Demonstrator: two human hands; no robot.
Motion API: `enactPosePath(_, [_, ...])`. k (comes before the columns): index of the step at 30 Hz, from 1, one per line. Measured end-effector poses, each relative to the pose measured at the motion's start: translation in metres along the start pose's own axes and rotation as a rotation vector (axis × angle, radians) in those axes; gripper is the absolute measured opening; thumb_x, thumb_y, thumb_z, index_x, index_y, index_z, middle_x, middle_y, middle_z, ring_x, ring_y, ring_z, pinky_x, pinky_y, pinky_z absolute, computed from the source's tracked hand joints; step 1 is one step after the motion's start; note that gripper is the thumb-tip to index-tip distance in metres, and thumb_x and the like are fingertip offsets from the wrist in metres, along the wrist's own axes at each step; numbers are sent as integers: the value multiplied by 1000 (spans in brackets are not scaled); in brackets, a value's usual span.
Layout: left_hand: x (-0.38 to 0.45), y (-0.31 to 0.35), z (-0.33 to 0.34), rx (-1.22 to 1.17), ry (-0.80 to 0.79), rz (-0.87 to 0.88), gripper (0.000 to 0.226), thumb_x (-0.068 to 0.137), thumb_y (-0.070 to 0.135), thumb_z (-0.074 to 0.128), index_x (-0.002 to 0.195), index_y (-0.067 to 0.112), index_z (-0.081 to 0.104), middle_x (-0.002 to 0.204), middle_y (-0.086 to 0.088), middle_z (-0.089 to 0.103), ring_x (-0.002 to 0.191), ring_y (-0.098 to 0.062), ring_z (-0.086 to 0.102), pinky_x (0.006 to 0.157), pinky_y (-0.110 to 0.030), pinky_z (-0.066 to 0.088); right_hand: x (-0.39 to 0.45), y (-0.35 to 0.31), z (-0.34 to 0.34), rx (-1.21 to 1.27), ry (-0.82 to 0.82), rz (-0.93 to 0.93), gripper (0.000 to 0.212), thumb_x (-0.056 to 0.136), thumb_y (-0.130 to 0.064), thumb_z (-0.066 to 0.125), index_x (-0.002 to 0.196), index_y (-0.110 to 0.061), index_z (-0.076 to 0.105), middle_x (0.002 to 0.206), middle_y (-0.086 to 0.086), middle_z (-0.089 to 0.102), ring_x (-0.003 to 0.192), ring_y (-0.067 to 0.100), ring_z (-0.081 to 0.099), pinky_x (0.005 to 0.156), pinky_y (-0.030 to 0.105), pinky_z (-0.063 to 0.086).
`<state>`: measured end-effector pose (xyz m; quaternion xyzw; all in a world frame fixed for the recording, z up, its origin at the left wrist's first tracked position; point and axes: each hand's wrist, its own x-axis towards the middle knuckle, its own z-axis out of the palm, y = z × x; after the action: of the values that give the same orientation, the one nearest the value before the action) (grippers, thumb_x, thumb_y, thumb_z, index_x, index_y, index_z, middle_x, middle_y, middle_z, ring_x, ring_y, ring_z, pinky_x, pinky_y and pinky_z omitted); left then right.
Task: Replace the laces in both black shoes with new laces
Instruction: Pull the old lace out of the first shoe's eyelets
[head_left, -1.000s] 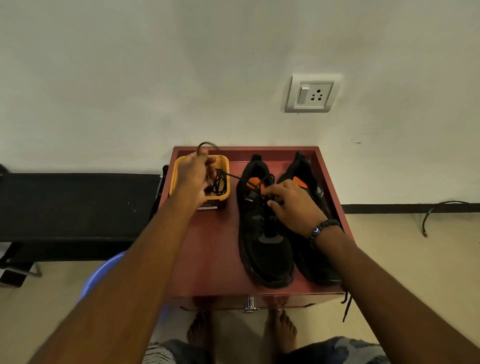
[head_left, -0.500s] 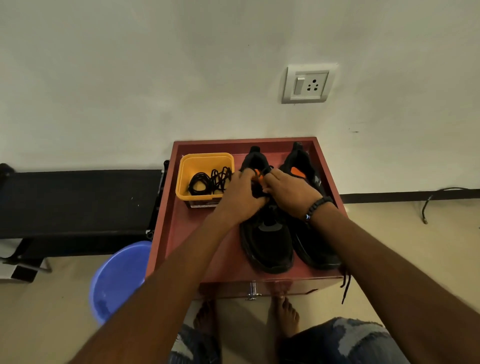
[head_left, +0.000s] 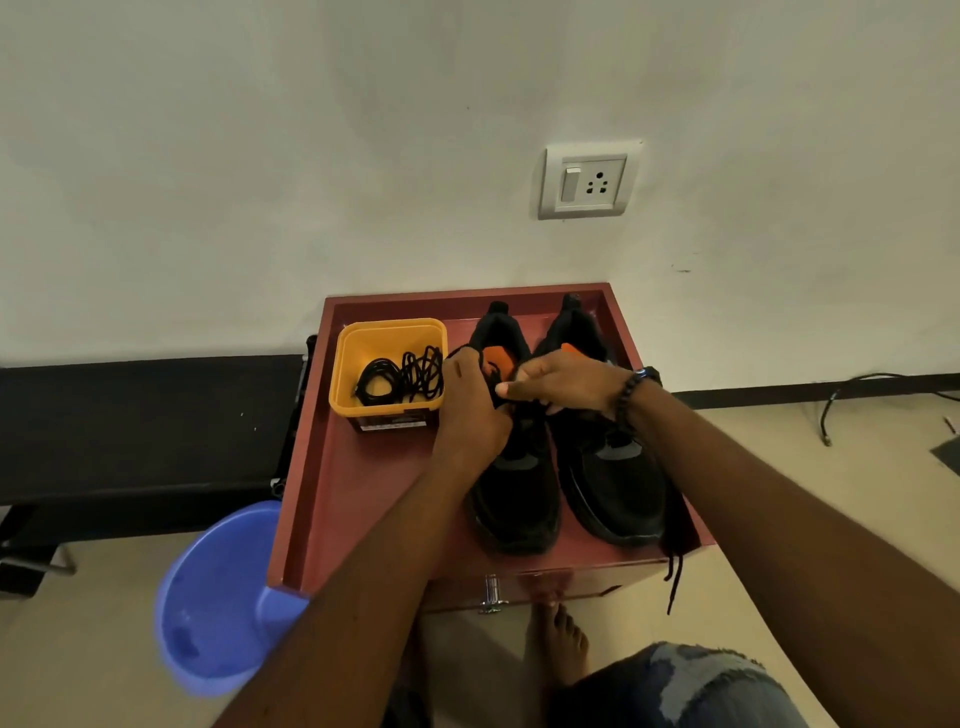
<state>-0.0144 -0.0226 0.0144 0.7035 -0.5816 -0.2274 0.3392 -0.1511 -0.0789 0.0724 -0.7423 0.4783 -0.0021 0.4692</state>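
The left hand (head_left: 470, 402) has left the yellow tub (head_left: 388, 369) at centre frame and joins the right hand (head_left: 563, 382) on the left shoe (head_left: 514, 467); both pinch at its eyelets. Right shoe (head_left: 608, 467) looks unlaced; relacing barely begun.

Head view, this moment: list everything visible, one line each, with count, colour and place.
shoes: two, black with orange inside, side by side on the table's right half
tub: one, yellow, on the table left of the shoes
laces in tub: black, count unclear
loose lace: one, black, hanging off the table's front right corner
table: one, reddish-brown, against the wall
basin: one, blue, on the floor at left
wall socket: one, white, above the table
cable: one, dark, on the floor at right
bracelet: one, dark beads, right wrist
hands: left hand and right hand at the left shoe's lacing
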Motion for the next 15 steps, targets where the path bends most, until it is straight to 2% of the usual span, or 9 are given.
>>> enactPosePath(3, [0,1,-1,-63,59,-57,64,79,7,80,128,10,38,127,-9,39,102,-16,46,82,-24,43,-11,1,-6,113,97,-112,38,88,-48,68,66,-19,56,74,3,55,75,17,52,85,39,49])
enactPosePath(5, [3,0,-4,-131,62,-118,69,75,10,84,127,9,39,128,-10,39,110,-21,50,89,-24,45,-20,-4,-9,255,195,-156,38,91,-43,66,66,-18,53,76,3,55,81,19,55,95,41,48])
enactPosePath(7, [4,-2,-8,-146,49,-164,74,72,13,88,128,8,40,129,-11,39,115,-23,49,93,-24,42,-31,-15,-14,482,320,-201,36,91,-43,64,65,-21,53,75,-3,59,87,17,60,100,43,44])
enactPosePath(9, [3,-4,-10,-151,39,-187,81,70,16,89,133,7,38,132,-12,37,120,-25,47,96,-26,40,-39,-27,-23,728,409,-233,34,91,-40,64,64,-26,51,68,-11,55,81,12,57,96,39,41])
enactPosePath(13, [2,-5,-12,-159,33,-233,93,71,21,89,142,11,30,142,-15,29,126,-29,44,101,-31,41,-52,-64,-47,1053,538,-311,22,92,-31,66,76,-21,55,67,-8,51,78,17,57,78,32,48])
enactPosePath(15, [3,-7,-12,-149,20,-246,91,71,24,89,141,11,31,141,-15,32,126,-29,45,102,-35,43,-64,-85,-70,1185,579,-427,23,92,-31,67,78,-19,54,68,-6,51,70,16,59,69,31,52])
